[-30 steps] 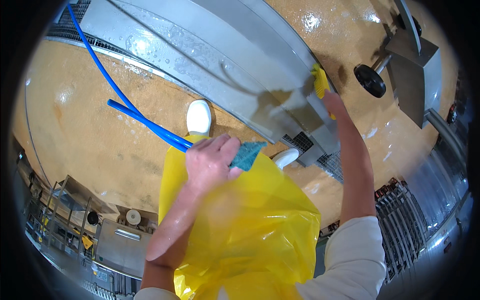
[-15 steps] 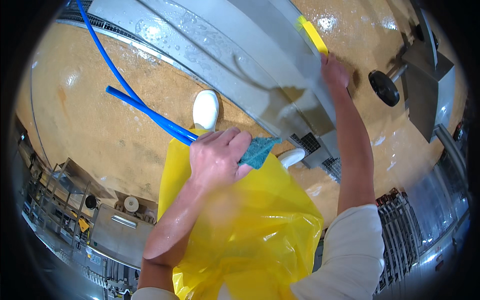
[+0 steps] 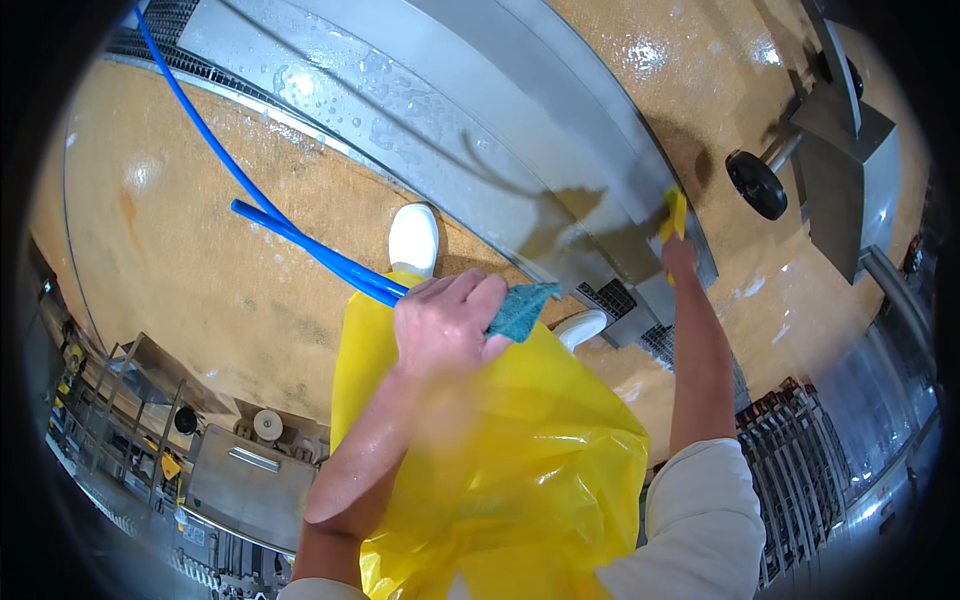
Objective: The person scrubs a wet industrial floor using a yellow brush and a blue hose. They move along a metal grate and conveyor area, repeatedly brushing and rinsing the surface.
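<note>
My left hand (image 3: 440,318) is closed in front of the yellow apron (image 3: 520,470). Its fingers wrap round a doubled blue hose (image 3: 300,238), whose cut end points up and left. A green scouring pad (image 3: 522,312) sticks out of the same grip on the thumb side. Farther right, my right hand (image 3: 681,258) grips a yellow brush (image 3: 677,213) by its handle. The brush, smeared by motion, is at the right edge of a long, wet metal surface (image 3: 400,110); I cannot tell whether the bristles touch it.
White shoes (image 3: 413,238) show beyond the apron on the wet tan floor (image 3: 220,270). A floor grate (image 3: 660,343) lies near the metal surface's lower end. At right stands a metal frame with a black wheel (image 3: 757,186). Racks (image 3: 795,470) and a metal bench (image 3: 250,480) line the near sides.
My right hand has drawn the brush down toward me along the metal surface's right edge. The left hand keeps its hold on the hose and pad. The view has shifted slightly.
</note>
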Demonstrator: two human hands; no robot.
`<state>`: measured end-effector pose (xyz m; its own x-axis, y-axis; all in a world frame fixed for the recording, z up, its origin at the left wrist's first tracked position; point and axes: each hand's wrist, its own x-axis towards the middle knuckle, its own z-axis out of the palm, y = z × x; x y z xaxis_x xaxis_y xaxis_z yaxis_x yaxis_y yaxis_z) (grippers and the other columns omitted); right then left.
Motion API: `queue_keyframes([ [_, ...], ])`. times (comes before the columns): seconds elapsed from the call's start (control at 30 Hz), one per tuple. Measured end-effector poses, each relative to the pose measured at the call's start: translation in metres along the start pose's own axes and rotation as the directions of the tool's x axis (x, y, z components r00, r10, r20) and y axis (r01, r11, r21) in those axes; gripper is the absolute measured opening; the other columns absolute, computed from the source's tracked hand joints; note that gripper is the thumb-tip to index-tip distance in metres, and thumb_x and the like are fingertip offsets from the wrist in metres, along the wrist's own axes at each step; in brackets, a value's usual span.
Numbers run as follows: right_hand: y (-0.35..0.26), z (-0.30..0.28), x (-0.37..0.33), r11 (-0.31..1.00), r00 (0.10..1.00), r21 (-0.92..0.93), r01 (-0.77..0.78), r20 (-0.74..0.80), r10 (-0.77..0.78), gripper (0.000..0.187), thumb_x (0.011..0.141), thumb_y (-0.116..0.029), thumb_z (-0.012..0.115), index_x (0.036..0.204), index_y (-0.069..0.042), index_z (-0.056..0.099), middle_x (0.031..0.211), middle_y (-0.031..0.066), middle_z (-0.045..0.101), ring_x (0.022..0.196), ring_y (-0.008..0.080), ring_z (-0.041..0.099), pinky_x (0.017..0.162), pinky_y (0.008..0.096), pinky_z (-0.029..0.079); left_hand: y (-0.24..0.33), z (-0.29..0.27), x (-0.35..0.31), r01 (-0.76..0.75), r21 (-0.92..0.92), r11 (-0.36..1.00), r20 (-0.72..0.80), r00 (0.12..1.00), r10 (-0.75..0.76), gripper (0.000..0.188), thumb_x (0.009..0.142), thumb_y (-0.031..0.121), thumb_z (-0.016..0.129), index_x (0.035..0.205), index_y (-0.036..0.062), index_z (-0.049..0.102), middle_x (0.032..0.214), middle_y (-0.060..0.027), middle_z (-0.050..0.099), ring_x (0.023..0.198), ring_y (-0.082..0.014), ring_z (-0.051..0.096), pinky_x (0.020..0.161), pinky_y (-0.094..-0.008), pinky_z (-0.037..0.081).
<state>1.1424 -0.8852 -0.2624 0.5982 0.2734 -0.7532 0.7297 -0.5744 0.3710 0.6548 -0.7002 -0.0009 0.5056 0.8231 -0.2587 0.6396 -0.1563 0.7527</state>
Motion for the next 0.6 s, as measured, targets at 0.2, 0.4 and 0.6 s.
queue_keyframes([
  [0.2, -0.141, -0.021, 0.002, 0.949, 0.975, 0.291, 0.124, -0.215, -0.061, 0.055, 0.107, -0.049, 0.043, 0.125, -0.002, 0.065, 0.112, 0.0247, 0.074, 0.114, 0.0461, 0.067, 0.101, 0.0535, 0.052, 0.006, -0.004, 0.004, -0.061, 0.007, 0.998, 0.012, 0.998, 0.061, 0.025, 0.076, 0.028, 0.072, 0.085, 0.0085, 0.058, 0.076, -0.0101, 0.060, 0.066, -0.0343, 0.063, 0.059, -0.0444, 0.048],
  [0.4, -0.190, -0.119, 0.021, 0.798, 0.737, -0.034, 0.601, -0.362, -0.571, 0.056, 0.102, -0.040, 0.054, 0.150, -0.012, 0.052, 0.133, 0.0211, 0.068, 0.122, 0.0439, 0.064, 0.105, 0.0510, 0.051, -0.003, 0.000, -0.002, -0.034, 0.052, 0.998, 0.054, 0.998, 0.031, 0.028, 0.079, 0.033, 0.071, 0.083, 0.0084, 0.057, 0.076, -0.0105, 0.060, 0.066, -0.0342, 0.063, 0.059, -0.0443, 0.048],
  [0.6, -0.295, -0.145, 0.025, 0.911, 0.906, 0.180, 0.371, -0.287, -0.312, 0.085, 0.085, -0.026, 0.066, 0.163, -0.018, 0.033, 0.132, 0.0194, 0.069, 0.126, 0.0378, 0.065, 0.107, 0.0447, 0.051, -0.010, 0.000, -0.001, -0.029, 0.079, 0.996, 0.103, 0.994, 0.021, 0.033, 0.082, 0.040, 0.066, 0.084, 0.0080, 0.057, 0.075, -0.0108, 0.059, 0.065, -0.0350, 0.062, 0.059, -0.0450, 0.047],
])
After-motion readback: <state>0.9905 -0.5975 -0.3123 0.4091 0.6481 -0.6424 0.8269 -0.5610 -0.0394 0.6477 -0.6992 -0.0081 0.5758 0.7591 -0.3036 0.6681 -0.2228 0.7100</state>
